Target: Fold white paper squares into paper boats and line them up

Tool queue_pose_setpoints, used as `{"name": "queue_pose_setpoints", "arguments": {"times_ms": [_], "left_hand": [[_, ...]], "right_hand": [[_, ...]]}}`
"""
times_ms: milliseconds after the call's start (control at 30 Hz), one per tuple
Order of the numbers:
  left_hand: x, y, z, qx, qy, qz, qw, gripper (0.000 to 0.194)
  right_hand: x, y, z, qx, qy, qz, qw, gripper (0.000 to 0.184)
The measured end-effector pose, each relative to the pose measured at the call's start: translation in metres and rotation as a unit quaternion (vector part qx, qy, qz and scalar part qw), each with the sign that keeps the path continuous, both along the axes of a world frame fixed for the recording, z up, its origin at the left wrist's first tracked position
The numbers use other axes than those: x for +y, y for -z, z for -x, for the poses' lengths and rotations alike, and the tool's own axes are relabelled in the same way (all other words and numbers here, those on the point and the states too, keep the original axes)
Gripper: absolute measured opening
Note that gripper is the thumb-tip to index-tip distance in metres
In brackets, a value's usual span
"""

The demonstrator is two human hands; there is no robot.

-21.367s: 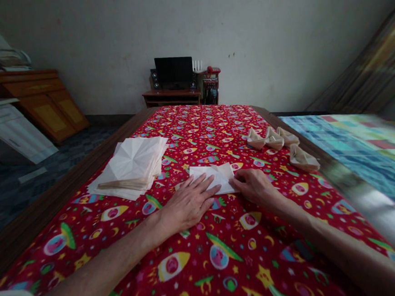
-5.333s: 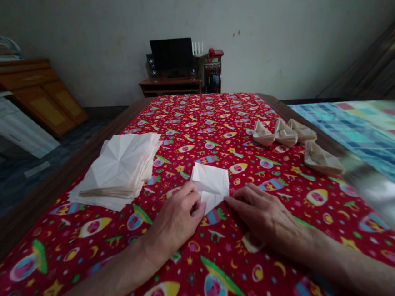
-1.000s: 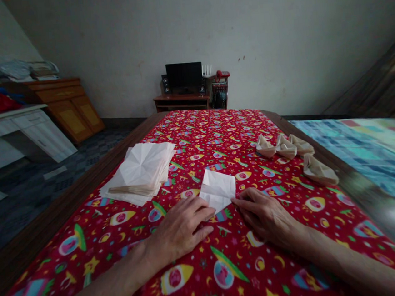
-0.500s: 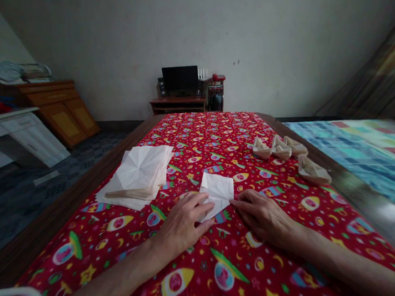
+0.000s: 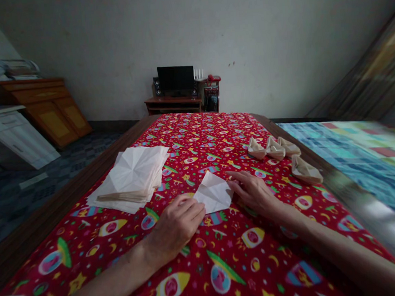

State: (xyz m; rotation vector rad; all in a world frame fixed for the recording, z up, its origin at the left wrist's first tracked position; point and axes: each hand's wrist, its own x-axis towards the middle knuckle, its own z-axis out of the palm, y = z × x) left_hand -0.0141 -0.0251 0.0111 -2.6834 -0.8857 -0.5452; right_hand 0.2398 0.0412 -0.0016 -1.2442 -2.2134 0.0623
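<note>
A small folded sheet of white paper with crease lines lies on the red patterned cloth in front of me. My left hand is closed at its lower left corner, fingers together and bent over the edge. At the right edge of the paper is my right hand, its thumb by the edge and its forefinger stretched out apart from it. To the left rests a stack of creased white paper sheets. Several folded paper boat shapes stand at the right side of the table.
The red cloth covers a long dark wooden table. Beyond its far end stand a monitor and a small desk against the wall. A bed with a blue sheet is on the right, a wooden cabinet on the left.
The folded paper has been turned on the cloth. My right hand has shifted up along its right side with the forefinger lifted away, and my left hand has slid to its left corner.
</note>
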Motion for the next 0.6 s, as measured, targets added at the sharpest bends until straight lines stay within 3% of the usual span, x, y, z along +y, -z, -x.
{"name": "queue_pose_setpoints", "arguments": {"times_ms": [233, 400, 600], "left_hand": [[0.016, -0.001, 0.02, -0.005, -0.006, -0.019, 1.0, 0.019], [0.038, -0.003, 0.025, -0.022, -0.035, -0.018, 0.999, 0.019], [0.045, 0.0, 0.019, -0.034, -0.028, 0.036, 0.998, 0.02]], "right_hand": [[-0.021, -0.005, 0.002, 0.02, 0.0, 0.063, 0.998, 0.038], [-0.046, -0.002, 0.011, 0.09, -0.031, 0.092, 0.991, 0.043], [-0.073, -0.004, 0.021, 0.099, -0.06, 0.124, 0.986, 0.026]]}}
